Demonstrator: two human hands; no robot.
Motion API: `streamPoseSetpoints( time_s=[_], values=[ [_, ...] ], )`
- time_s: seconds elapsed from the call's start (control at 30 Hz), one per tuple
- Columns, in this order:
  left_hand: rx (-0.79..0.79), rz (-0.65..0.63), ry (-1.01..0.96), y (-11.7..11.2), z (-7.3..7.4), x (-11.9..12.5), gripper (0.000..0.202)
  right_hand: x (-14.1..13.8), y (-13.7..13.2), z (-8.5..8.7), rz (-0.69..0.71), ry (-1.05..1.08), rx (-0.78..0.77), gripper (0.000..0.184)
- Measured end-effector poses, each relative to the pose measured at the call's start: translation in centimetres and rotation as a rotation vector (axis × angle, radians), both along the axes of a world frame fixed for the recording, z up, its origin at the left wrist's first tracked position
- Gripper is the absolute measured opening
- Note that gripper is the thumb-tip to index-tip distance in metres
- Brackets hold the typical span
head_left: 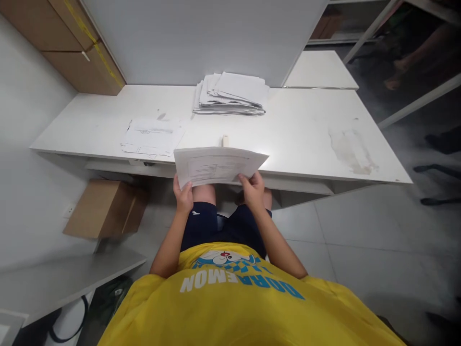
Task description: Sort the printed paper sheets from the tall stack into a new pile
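Observation:
Between both hands I hold a printed paper sheaf (219, 166), tilted up at the near edge of the white desk. My left hand (183, 194) pinches its lower left corner, thumb in front. At the lower right edge, my right hand (253, 190) grips it the same way, its other fingers partly hidden behind the paper. Just beyond the sheaf's top edge stands a small pale object (225, 141), partly covered and too small to name. A thick stack of papers (234, 93) lies farther back, its sheets unevenly aligned. Several loose printed sheets (151, 137) lie flat to the left.
The white desk (298, 129) runs across in front of me, with a grey panel (209, 38) behind it. Cardboard boxes (84, 62) stand at the back left, and another cardboard box (97, 209) is below at left. A person's foot (392, 84) shows at upper right.

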State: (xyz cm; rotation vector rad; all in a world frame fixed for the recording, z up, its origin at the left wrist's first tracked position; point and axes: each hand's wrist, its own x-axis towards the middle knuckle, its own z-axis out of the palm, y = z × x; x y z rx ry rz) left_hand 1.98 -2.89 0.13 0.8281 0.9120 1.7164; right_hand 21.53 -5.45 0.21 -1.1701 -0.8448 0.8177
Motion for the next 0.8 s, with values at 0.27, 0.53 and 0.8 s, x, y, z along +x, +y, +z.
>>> streamPoseSetpoints(
  time_s=[0.27, 0.53, 0.8],
  values=[
    [-0.031, -0.197, 0.272, 6.8, 1.8, 5.3, 0.037, 7.6, 3.2, -0.2, -0.209, -0.258, 0.013, 0.034],
    [0.083, -0.034, 0.469, 4.2, -1.2, 8.4, 0.029, 7.8, 2.9, -2.8, -0.189, -0.159, 0.000, 0.036],
    [0.004, -0.064, 0.679, 3.5, -1.1, 7.8, 0.020, 7.1, 0.9, -3.9, -0.253, -0.266, -0.049, 0.035]
  ],
)
